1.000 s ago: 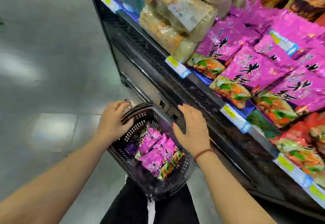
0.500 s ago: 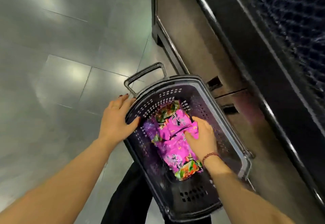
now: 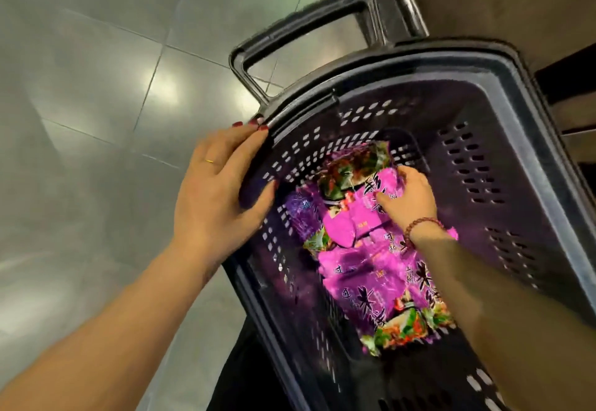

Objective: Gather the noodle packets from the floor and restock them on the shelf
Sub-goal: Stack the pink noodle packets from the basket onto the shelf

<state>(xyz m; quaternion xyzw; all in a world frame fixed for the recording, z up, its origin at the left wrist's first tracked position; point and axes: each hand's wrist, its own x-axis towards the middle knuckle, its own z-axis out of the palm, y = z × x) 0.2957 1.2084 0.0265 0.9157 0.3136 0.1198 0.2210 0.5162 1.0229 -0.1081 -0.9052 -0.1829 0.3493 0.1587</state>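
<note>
We see the noodle packets (image 3: 364, 268) piled at the centre of the frame, inside the black basket (image 3: 503, 204). Our right hand (image 3: 409, 198) grasps one of them at the pile's top, and our left hand (image 3: 219, 194) grips the basket rim. We judge the gathering done, but the restocking of these packets remains.

basket (image 3: 403, 69): moulded dark plastic, perforated walls, smooth rim with soft sheen | noodle packets (image 3: 364, 268): thin plastic film, glossy, crinkled | floor (image 3: 96, 72): grey tiles, polished, strong glare | shelf base (image 3: 500, 1): flat panel, matt, metal-looking | ring (image 3: 209, 161): bright yellow metal | bracelet (image 3: 419, 225): small dark-red beads, slight gloss
</note>
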